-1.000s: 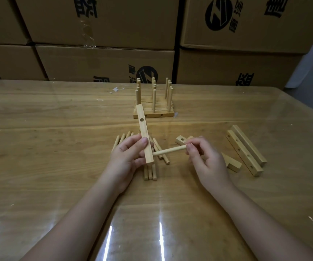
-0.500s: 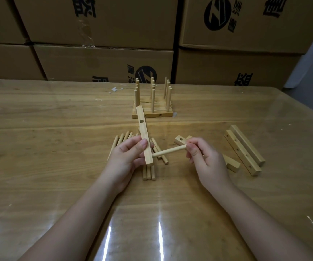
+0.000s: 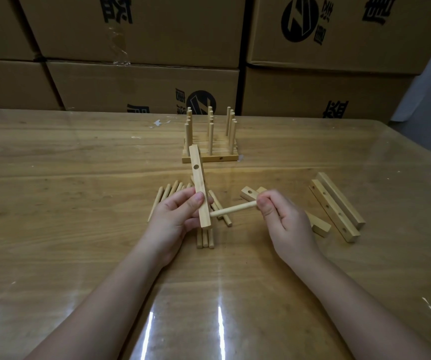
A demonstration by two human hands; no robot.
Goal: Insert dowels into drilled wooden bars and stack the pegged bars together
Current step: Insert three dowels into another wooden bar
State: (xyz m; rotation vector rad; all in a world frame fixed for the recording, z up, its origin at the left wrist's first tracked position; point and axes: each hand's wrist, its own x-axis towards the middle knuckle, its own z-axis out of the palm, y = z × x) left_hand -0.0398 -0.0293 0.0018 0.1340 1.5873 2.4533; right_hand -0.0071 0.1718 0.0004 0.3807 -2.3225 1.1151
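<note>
My left hand [image 3: 175, 216] grips a drilled wooden bar [image 3: 199, 183] near its lower end, holding it above the table with one hole showing near the top. My right hand [image 3: 284, 219] pinches a dowel [image 3: 235, 209] by its right end; the dowel's left tip meets the bar's right side near the bottom. Loose dowels [image 3: 167, 196] lie on the table under and behind my left hand. A stack of pegged bars [image 3: 210, 157] with several upright dowels stands farther back.
Two drilled bars [image 3: 335, 206] lie side by side at the right, with another bar [image 3: 248, 193] partly hidden behind my right hand. Stacked cardboard boxes [image 3: 144, 87] wall off the table's far edge. The wooden table [image 3: 53, 229] has a glossy cover.
The dowel's left tip has stayed against the bar's lower right side, and both hands have barely shifted. The camera view has moved slightly.
</note>
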